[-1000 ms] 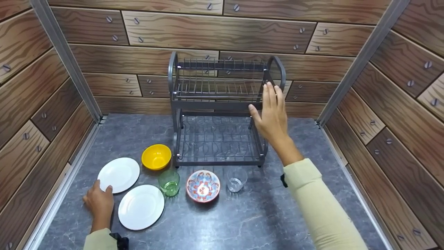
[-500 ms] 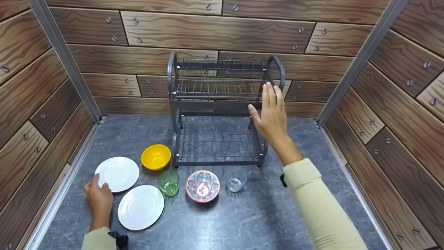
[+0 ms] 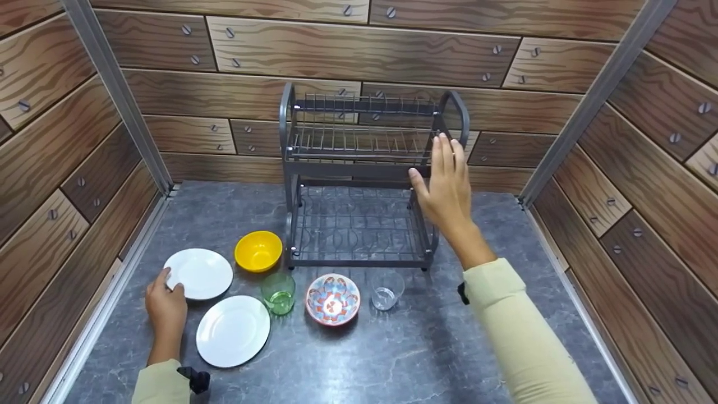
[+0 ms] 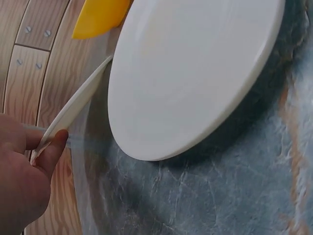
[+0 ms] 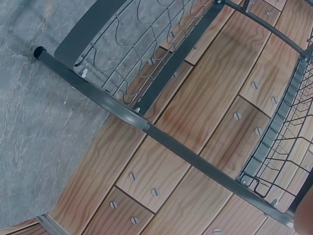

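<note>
My left hand (image 3: pixel 167 306) pinches the near-left rim of a white plate (image 3: pixel 199 274) between thumb and fingers. In the left wrist view, that plate (image 4: pixel 78 100) shows edge-on and tilted up at the held side. A second white plate (image 3: pixel 233 331) lies flat just in front of it. With fingers straight, my right hand (image 3: pixel 447 188) rests at the upper right side of a dark two-tier dish rack (image 3: pixel 359 169). Only a sliver of this hand (image 5: pixel 304 213) shows in the right wrist view, at the rack's frame (image 5: pixel 195 159).
Right of the plates stand a yellow bowl (image 3: pixel 258 252), a green glass (image 3: pixel 279 294), a patterned bowl (image 3: pixel 332 301) and a clear glass (image 3: pixel 386 293), all in front of or beside the rack. Wood-patterned walls (image 3: pixel 359 50) enclose the grey tabletop (image 3: pixel 381 359) on three sides.
The left hand has raised the far-left plate slightly and shifted it away from the front. The right hand stays at the rack. The head view has swung slightly.
</note>
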Demonstrator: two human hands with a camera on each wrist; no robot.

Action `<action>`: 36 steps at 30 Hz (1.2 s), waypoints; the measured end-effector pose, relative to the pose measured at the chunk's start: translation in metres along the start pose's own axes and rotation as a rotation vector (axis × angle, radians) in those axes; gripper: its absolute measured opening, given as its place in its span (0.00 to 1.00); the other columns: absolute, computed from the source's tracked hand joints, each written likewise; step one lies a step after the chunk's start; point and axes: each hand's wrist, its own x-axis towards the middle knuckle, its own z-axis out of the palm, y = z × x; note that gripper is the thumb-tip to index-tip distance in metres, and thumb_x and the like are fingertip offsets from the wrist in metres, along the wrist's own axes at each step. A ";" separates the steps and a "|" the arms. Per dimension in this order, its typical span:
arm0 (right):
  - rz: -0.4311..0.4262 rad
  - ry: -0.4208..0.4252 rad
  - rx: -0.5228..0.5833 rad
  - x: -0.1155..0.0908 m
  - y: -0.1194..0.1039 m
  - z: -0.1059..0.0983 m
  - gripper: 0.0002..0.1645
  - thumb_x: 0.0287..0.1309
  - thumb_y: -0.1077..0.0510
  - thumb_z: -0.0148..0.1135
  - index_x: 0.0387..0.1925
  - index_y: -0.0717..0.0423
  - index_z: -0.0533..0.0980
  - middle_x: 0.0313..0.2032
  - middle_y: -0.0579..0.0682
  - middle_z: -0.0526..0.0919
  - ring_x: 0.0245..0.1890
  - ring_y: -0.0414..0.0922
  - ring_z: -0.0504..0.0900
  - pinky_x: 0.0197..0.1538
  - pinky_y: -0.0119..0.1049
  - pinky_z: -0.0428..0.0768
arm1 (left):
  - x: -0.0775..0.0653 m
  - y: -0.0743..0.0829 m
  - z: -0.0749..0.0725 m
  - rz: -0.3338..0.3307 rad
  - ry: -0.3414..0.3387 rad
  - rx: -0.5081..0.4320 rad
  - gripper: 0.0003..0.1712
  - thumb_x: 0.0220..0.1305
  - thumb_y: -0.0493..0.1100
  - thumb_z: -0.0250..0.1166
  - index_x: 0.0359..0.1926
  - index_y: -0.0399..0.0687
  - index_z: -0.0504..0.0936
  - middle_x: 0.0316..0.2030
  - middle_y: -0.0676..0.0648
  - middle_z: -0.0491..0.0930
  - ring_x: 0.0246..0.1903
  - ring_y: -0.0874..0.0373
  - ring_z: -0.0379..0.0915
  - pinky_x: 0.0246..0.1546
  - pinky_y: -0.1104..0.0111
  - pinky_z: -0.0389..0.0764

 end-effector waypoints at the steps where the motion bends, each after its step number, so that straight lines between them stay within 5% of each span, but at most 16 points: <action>1: 0.004 -0.001 0.000 0.000 0.000 0.000 0.45 0.67 0.35 0.41 0.73 0.59 0.49 0.74 0.53 0.50 0.73 0.53 0.45 0.74 0.45 0.45 | 0.000 0.001 0.000 0.005 -0.001 -0.001 0.26 0.63 0.27 0.53 0.63 0.32 0.69 0.59 0.26 0.65 0.60 0.33 0.61 0.60 0.45 0.62; 15: 0.011 0.004 0.013 -0.001 0.001 0.001 0.45 0.68 0.34 0.39 0.74 0.58 0.48 0.74 0.52 0.49 0.73 0.52 0.45 0.73 0.46 0.45 | -0.001 0.020 -0.005 0.099 0.016 0.056 0.27 0.65 0.29 0.52 0.65 0.31 0.66 0.63 0.32 0.64 0.64 0.36 0.60 0.61 0.48 0.65; 36: 0.005 0.000 0.017 0.000 0.002 0.002 0.44 0.69 0.36 0.40 0.73 0.59 0.48 0.74 0.53 0.50 0.73 0.53 0.45 0.74 0.46 0.45 | -0.026 0.103 -0.015 0.470 0.233 -0.019 0.26 0.59 0.27 0.59 0.60 0.32 0.73 0.55 0.32 0.69 0.53 0.40 0.71 0.46 0.52 0.77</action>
